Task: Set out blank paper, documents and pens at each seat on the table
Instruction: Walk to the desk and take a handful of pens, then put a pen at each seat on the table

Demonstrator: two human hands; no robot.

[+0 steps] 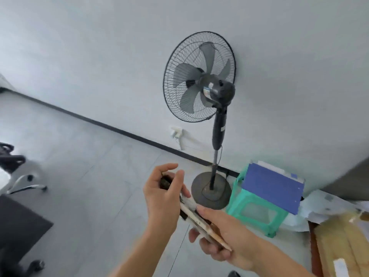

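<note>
Both hands meet low in the middle of the head view, above the grey floor. My right hand (223,236) grips a bundle of pens (201,222) that runs diagonally across its palm, light barrels toward the lower right. My left hand (163,198) curls round the bundle's dark upper ends, thumb and forefinger pinching them. A blue folder with white papers (273,186) lies on a green plastic stool (257,214) to the right. Brown envelopes and white sheets (343,232) lie at the lower right on a wooden surface.
A black pedestal fan (201,80) stands against the white wall, its round base (211,192) just beyond my hands. An office chair's wheeled base (26,184) sits at the left, with a dark mat (18,226) below it. A wall socket (176,132) is behind the fan.
</note>
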